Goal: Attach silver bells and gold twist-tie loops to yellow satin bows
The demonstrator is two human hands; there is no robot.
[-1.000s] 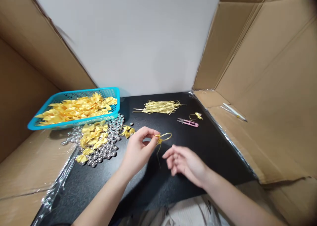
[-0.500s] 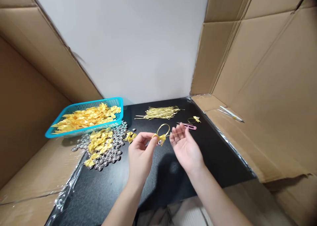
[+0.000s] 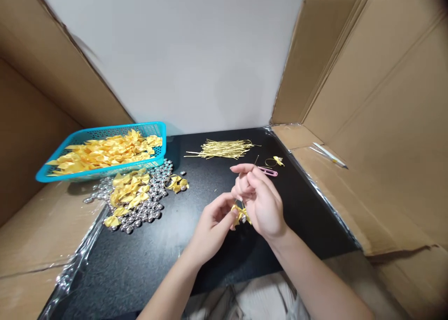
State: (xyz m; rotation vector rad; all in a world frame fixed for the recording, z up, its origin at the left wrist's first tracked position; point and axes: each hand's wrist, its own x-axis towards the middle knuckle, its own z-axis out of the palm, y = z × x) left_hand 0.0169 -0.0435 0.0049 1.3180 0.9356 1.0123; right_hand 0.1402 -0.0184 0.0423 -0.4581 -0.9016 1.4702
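Pinched between thumb and fingers of my left hand (image 3: 214, 226) is a yellow ribbon bow (image 3: 238, 213) with a shiny silver ball (image 3: 244, 219) at its middle. My right hand (image 3: 261, 201) is closed just above and beside the bow, its fingers curled on a thin gold tie (image 3: 256, 160) whose end sticks up past the knuckles. Most of the tie is hidden by the fingers. Behind the right hand lies a pink-handled tool (image 3: 269, 171), partly covered. A finished-looking bow with a gold loop (image 3: 278, 160) rests beyond it.
A blue basket (image 3: 101, 170) of yellow bows stands at the back left. Before it lie many silver balls (image 3: 142, 216) and more bows (image 3: 129, 189). A bundle of gold ties (image 3: 226, 149) sits at the back. A white pen-like tool (image 3: 329, 155) lies on cardboard at right.
Both hands have come nearer to me and closer together, with the bow lowered. My right hand, spread palm-up before, has turned and curled its fingers. The view has shifted slightly.
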